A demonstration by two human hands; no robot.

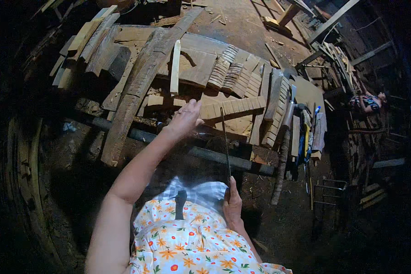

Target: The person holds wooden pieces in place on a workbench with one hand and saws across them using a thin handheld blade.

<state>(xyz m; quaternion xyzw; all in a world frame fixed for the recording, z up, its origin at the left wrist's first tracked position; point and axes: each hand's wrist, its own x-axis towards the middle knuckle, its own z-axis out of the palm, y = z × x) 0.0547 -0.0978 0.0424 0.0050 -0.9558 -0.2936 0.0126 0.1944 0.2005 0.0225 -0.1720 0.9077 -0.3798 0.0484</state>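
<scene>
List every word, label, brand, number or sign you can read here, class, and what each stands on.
No text can be read.
Wooden strip by the left hand: dark cross lines, no readable text.
Floral garment: printed flowers only.
Tools at the right: too small to tell.

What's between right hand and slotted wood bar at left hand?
Head view: a thin dark blade, extending from the right hand across the grey rail.

that person (123,196) wears a white top (187,241) with orange flowers, red blooms, green leaves, and pale checked cloth (208,192) below.
</scene>
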